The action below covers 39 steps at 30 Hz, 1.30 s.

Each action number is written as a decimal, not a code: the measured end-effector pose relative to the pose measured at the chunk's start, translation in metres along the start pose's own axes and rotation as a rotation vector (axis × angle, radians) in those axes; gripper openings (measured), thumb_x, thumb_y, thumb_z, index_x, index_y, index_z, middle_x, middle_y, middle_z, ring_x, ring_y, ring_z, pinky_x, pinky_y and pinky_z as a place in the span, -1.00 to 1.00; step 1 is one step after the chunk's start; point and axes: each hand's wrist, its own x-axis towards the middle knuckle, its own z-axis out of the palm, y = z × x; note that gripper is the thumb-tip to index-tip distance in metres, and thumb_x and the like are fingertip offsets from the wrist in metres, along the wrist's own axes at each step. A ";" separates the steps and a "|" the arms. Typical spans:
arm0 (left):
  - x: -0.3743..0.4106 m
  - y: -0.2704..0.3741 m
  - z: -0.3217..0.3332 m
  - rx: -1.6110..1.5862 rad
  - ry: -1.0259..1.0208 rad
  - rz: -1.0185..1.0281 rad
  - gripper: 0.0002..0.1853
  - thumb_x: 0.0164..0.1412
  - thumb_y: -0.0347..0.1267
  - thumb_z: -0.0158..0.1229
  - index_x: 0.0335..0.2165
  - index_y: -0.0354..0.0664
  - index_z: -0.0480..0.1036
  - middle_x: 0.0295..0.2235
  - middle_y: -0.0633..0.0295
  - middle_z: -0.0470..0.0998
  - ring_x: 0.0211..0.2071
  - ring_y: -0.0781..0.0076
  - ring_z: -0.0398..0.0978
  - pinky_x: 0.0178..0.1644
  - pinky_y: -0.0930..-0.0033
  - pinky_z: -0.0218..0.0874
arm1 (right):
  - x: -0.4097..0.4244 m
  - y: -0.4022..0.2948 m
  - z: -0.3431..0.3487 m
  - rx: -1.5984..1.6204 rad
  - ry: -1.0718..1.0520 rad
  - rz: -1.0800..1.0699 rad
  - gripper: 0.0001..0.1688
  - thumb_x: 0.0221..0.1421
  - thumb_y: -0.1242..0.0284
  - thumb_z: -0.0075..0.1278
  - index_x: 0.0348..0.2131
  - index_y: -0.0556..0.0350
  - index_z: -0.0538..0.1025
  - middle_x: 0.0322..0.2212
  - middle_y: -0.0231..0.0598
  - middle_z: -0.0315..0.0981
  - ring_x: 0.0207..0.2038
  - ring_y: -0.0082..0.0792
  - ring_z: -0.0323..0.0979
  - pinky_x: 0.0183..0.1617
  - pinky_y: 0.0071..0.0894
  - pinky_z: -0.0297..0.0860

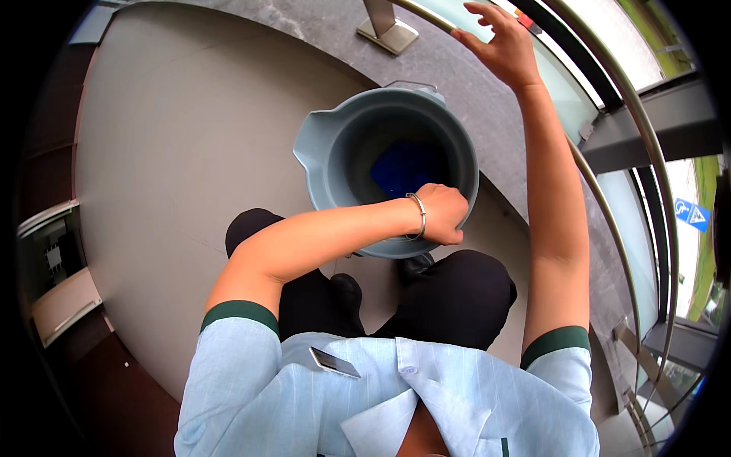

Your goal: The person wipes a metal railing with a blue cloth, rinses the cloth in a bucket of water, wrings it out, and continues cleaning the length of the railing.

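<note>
A grey-blue plastic bucket (337, 165) with a pouring spout and a wire handle stands on the floor before me. Inside it, at the bottom, lies something dark blue (408, 168), perhaps a cloth or liquid; the shade makes it hard to tell. My left hand (442, 214), with a silver bangle at the wrist, is closed over the near right part of the bucket's rim. Stretched out to the upper right, my right hand (502, 45) has its fingers apart and holds nothing. Its thumb is at a metal rail (425, 12); whether it touches is unclear.
Curved metal railings (639, 108) and glass panels run along the right side. A metal post foot (388, 35) stands on the grey stone ledge (485, 114) beyond the bucket. Below are my bent knees (468, 297) and dark shoes. Dark red panels (103, 377) border the floor at left.
</note>
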 end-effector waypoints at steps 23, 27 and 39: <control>0.063 0.092 0.126 -0.022 -0.163 0.481 -0.62 -0.07 -0.53 0.09 -0.18 -0.38 0.38 0.00 -0.27 0.23 -0.10 -0.16 0.40 -0.01 0.10 0.27 | -0.184 -0.106 -0.127 -0.074 -1.139 0.719 -0.63 -0.04 0.36 0.11 -0.18 0.06 0.55 -0.24 -0.12 0.53 -0.14 -0.12 0.46 -0.03 -0.21 0.36; 0.071 0.054 0.135 0.562 -0.555 0.319 -0.51 -0.11 -0.48 0.17 -0.09 -0.33 0.44 0.03 -0.25 0.30 0.01 -0.02 0.39 0.06 0.22 0.26 | -0.201 -0.100 -0.104 -0.143 -1.258 0.881 -0.58 -0.01 0.36 0.06 -0.11 0.07 0.52 -0.18 -0.07 0.51 -0.07 -0.10 0.44 0.05 -0.23 0.32; 0.042 0.089 0.058 0.597 -0.405 0.372 -0.80 -0.01 -0.41 0.07 -0.37 -0.12 0.59 -0.41 0.13 0.60 -0.35 0.19 0.58 -0.29 0.26 0.39 | -0.324 -0.159 -0.082 0.423 -0.929 1.336 -0.38 -0.26 0.34 0.32 -0.11 0.00 0.52 -0.12 -0.17 0.49 -0.03 -0.22 0.41 0.05 -0.30 0.30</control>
